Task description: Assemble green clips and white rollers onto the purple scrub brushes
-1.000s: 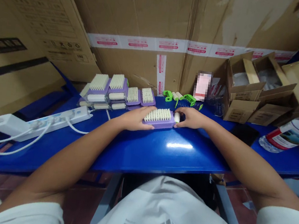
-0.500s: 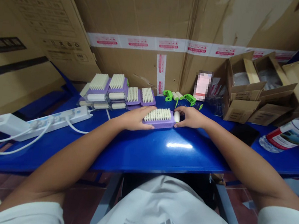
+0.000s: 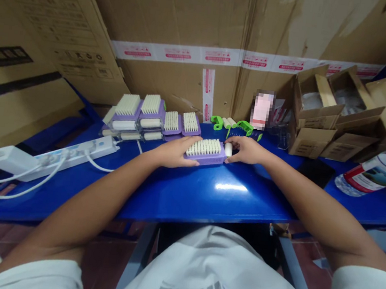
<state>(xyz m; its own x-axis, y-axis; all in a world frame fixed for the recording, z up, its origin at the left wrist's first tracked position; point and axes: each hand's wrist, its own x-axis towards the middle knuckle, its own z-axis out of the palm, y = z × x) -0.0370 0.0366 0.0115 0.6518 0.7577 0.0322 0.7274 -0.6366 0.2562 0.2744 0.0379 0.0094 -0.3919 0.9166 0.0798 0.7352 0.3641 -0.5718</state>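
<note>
A purple brush head (image 3: 208, 160) with cream bristles facing up lies on the blue table in front of me. My left hand (image 3: 176, 153) is closed around its left end, thumb along the near side. At the brush's right end is a short white roller (image 3: 228, 149). My right hand (image 3: 244, 151) has thumb and fingers closed about that roller, which sits against the brush's end; part of it is hidden by the fingers. Behind my right hand are a green clip-shaped part (image 3: 245, 128), another green part (image 3: 216, 122) and two small cream rollers (image 3: 230, 123).
Similar purple brushes (image 3: 153, 107) are stacked at the back left. A white power strip (image 3: 78, 153) with cables lies on the left of the blue table (image 3: 186, 196). Small open cartons (image 3: 312, 141) and a large clear bottle (image 3: 370, 172) stand right. Cardboard (image 3: 181, 19) walls the back.
Almost nothing differs. Both hands keep their places on the brush and the roller, with only a very slight shift of the view.
</note>
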